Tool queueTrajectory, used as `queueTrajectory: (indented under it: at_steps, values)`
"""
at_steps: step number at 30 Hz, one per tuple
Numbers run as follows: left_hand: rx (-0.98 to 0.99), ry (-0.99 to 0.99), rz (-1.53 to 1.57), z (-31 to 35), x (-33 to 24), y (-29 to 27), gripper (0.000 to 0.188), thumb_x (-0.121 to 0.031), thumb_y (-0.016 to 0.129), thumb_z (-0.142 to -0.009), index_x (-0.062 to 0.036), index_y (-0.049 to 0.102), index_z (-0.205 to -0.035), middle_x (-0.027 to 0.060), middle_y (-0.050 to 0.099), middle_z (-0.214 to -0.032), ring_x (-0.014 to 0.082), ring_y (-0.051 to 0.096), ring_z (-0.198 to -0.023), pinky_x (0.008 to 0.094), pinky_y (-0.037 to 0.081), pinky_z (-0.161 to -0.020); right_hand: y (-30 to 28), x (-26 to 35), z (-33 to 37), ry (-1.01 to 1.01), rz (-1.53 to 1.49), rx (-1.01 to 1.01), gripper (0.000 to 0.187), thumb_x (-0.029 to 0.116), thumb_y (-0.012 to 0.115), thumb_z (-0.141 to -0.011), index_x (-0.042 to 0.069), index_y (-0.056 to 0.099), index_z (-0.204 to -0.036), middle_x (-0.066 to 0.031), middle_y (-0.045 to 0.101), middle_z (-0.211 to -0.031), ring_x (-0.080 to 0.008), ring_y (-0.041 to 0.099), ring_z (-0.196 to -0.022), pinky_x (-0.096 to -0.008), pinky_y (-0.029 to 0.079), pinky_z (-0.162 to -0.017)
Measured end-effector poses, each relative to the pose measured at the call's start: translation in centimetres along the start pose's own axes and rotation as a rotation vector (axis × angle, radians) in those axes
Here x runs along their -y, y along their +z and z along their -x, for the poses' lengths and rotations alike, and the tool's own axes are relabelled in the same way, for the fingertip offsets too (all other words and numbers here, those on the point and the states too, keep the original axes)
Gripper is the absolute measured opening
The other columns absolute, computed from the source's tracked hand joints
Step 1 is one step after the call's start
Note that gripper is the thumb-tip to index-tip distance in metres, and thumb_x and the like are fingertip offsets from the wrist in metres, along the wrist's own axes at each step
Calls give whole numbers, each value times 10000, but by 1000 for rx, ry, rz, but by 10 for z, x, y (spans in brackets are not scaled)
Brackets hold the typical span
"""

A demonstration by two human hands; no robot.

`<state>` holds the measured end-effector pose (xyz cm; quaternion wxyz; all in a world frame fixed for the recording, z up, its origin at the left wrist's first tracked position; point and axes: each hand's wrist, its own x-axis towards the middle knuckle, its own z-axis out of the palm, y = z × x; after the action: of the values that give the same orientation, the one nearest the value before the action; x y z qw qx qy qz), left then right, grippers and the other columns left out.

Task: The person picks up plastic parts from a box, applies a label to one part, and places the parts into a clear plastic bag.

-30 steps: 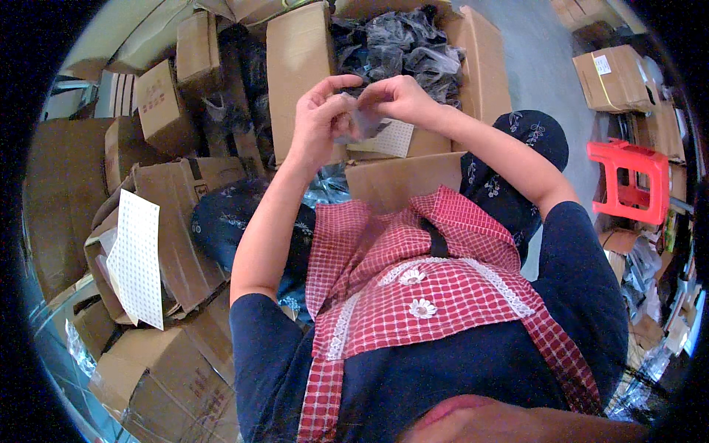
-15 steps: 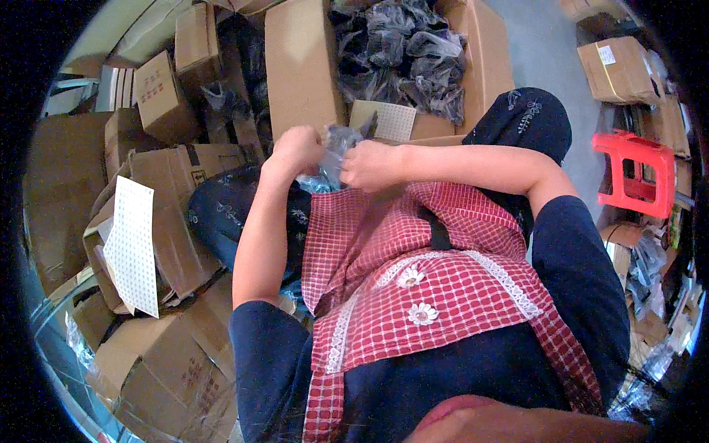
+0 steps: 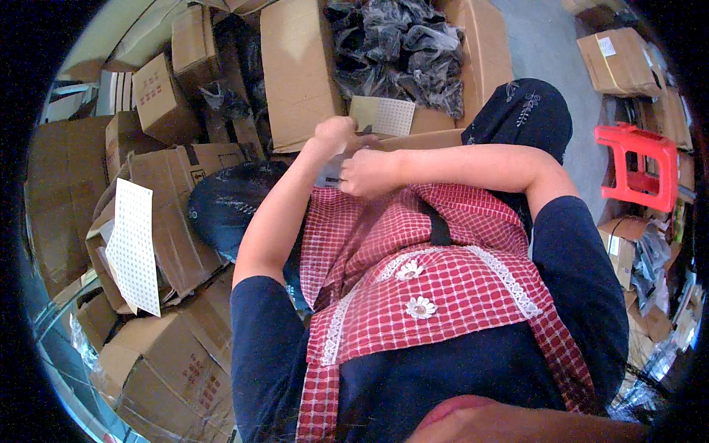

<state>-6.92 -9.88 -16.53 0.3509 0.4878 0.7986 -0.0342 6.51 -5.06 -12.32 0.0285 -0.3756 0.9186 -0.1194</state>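
Note:
Over my lap, a clear plastic bag (image 3: pixel 329 174) is bunched between my two hands. My right hand (image 3: pixel 367 173) is closed on its near part, with curled fingers. My left hand (image 3: pixel 336 134) is bent over its far edge and looks closed on it; most of those fingers are hidden behind the hand. Something small and dark shows by the left fingertips, too little to name. Just beyond the hands, a sheet of small printed labels (image 3: pixel 394 116) lies at the near side of an open carton (image 3: pixel 299 81), which is filled with dark items in clear bags (image 3: pixel 399 55).
A second label sheet (image 3: pixel 136 247) rests on a worn carton (image 3: pixel 177 221) at my left. More cartons (image 3: pixel 159 92) are stacked behind it. To the right, a red plastic stool (image 3: pixel 641 166) stands near a strapped carton (image 3: pixel 617 63) and loose plastic bags (image 3: pixel 650 262).
My left hand has moved right and slightly away from me, over the bag's far edge. Less of the bag shows now. My right hand stays nearly in place.

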Motion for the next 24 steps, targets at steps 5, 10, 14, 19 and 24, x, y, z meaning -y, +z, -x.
queueTrajectory:
  at_steps: [5,10,14,19,24]
  values:
    - [205,60,308,-29,35,28,394,-324,695,-761,-97,716,-1083,114,725,-984,249,688,-861,399,540,-773,-16,-1,4,83,-91,56,131,169,635,-731,67,642,-813,-74,619,-906,-246,616,-923,-387,551,-702]
    - [135,102,456,-45,75,40,329,-296,698,-710,-73,737,-948,143,720,-889,240,683,-818,392,524,-695,-20,-18,11,222,-157,-181,161,136,674,-644,77,649,-792,-84,576,-986,-269,537,-1052,-414,446,-903]
    - [126,172,306,-28,48,11,338,-305,741,-679,-40,733,-888,108,711,-780,212,670,-689,344,513,-599,-13,-38,32,352,-270,-238,147,53,640,-669,22,628,-812,-148,537,-1032,-330,495,-1091,-419,424,-916]
    - [187,17,636,0,38,-9,434,-298,730,-682,9,712,-989,133,716,-910,248,679,-799,360,543,-722,-12,-46,35,428,-450,-204,201,1,578,-769,-5,570,-970,-168,549,-1051,-336,557,-1037,-421,472,-861]
    - [79,26,673,6,60,13,461,-263,703,-737,-13,640,-1119,109,678,-975,198,627,-891,326,493,-769,-42,-47,32,771,-1140,-64,168,57,559,-895,-19,542,-1044,-158,639,-995,-237,669,-893,-342,554,-759]
